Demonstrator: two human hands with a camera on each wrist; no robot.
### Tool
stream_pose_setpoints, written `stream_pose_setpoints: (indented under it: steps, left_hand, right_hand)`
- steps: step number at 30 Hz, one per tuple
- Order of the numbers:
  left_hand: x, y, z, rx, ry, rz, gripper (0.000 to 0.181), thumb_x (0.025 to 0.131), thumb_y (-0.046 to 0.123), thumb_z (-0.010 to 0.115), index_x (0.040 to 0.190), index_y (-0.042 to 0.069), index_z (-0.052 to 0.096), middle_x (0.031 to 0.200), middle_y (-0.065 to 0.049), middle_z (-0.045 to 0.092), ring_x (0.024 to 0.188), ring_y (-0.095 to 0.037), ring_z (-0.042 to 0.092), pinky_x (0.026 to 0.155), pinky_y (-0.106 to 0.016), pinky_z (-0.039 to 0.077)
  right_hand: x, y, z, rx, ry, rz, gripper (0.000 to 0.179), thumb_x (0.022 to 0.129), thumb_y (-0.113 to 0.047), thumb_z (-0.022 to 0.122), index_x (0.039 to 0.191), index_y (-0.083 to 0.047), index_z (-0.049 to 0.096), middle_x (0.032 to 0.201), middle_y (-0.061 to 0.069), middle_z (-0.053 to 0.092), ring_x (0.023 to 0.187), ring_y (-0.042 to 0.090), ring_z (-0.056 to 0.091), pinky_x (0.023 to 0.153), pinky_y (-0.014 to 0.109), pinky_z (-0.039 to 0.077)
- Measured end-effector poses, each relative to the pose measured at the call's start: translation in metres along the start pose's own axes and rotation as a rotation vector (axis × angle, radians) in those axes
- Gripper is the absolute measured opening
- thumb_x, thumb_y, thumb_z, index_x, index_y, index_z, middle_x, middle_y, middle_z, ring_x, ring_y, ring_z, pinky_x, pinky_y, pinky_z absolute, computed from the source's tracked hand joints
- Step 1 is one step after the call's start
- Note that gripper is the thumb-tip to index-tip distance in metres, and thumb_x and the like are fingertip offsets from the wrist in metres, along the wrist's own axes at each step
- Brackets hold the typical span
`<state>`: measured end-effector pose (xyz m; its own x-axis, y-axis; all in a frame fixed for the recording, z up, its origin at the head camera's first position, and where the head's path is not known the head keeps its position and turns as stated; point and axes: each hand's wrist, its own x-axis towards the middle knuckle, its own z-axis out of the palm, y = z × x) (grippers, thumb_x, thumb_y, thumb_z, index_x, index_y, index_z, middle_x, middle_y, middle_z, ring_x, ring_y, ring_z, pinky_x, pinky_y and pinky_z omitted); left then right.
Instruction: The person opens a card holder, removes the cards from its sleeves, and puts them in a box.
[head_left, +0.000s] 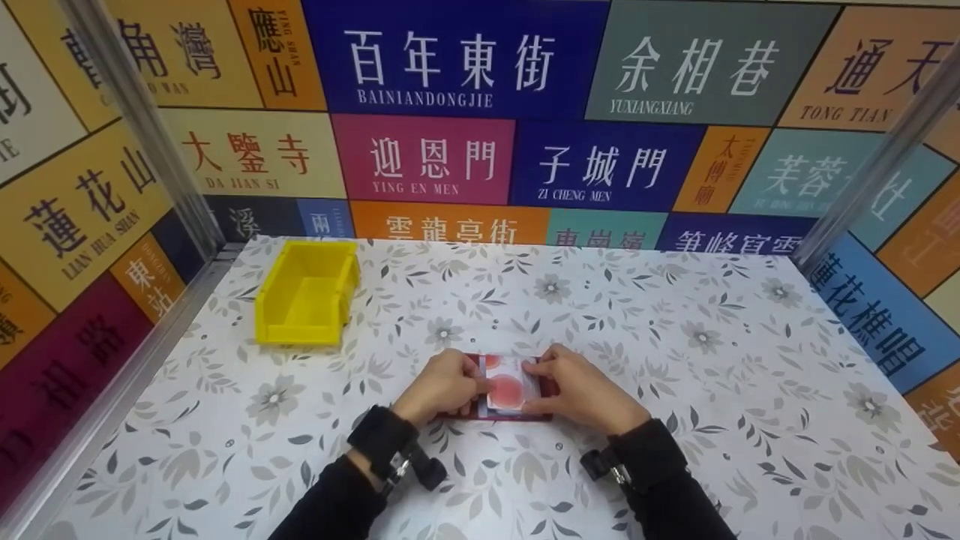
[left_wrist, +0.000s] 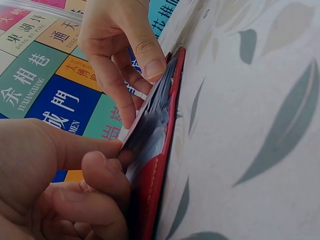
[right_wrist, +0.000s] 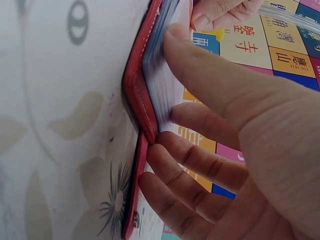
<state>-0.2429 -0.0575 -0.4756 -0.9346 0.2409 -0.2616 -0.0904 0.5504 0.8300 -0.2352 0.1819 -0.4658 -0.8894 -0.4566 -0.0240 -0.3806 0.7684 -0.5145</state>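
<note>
Across the near part of the table [head_left: 675,457], I've got two black sleeves [head_left: 330,495] on my head feed, each wrist wrapped in a black strap [head_left: 380,439]. On to the hands: well in from the table's left and right edges, they meet at a red wallet [right_wrist: 135,90], which lies open on the flowered top. On the left hand [head_left: 441,386], thumb and a bent finger are pinching the left edge of the plastic pages [right_wrist: 157,67], the others curled in. Over to the right hand [head_left: 585,390]: thumb on the near side, index finger on the far side, gripping the pages between them, while the remaining fingers fan apart alongside the red cover. A pale card [head_left: 508,390] with pinkish-red circles shows face up between both hands. Farther off, by the table's back left corner, sits a yellow bin [head_left: 298,334], low front toward me. Right behind the back edge, I see a wall [head_left: 465,52] of coloured signs, a metal post [head_left: 154,112] standing by each back corner.
</note>
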Motion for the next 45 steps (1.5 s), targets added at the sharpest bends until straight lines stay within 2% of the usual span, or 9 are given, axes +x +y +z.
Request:
stream_pose_setpoints:
  steps: [21,34,45]
  left_hand:
    - [-0.0017,-0.0006,-0.0019,-0.039,0.006,-0.028,0.023,0.096,0.019,0.08,0.078,0.008,0.072,0.054,0.004,0.055,0.046,-0.008,0.049,0.044,-0.022,0.038]
    - [-0.0041,-0.0016,-0.0043,-0.027,0.009,-0.037,0.012,0.098,0.017,0.075,0.088,0.012,0.072,0.06,0.003,0.058,0.052,-0.01,0.052,0.049,-0.023,0.042]
    - [-0.0049,-0.0038,-0.0075,-0.039,0.015,-0.017,0.018,0.097,0.017,0.077,0.083,0.009,0.072,0.06,0.002,0.058,0.05,-0.01,0.05,0.047,-0.022,0.039]
  right_hand:
    - [0.0012,-0.0004,0.0024,-0.004,0.012,0.026,0.07,0.084,-0.033,0.093,0.142,-0.004,0.067,0.11,0.006,0.059,0.092,0.016,0.049,0.081,0.031,0.043]
    - [-0.0007,0.0011,0.0022,-0.025,0.029,-0.025,0.069,0.086,-0.035,0.091,0.141,0.0,0.066,0.111,0.008,0.062,0.092,0.016,0.049,0.082,0.031,0.043]
    - [0.0001,-0.0015,0.0016,-0.012,0.008,0.025,0.07,0.085,-0.034,0.092,0.142,-0.004,0.066,0.109,0.006,0.058,0.091,0.015,0.048,0.08,0.03,0.042]
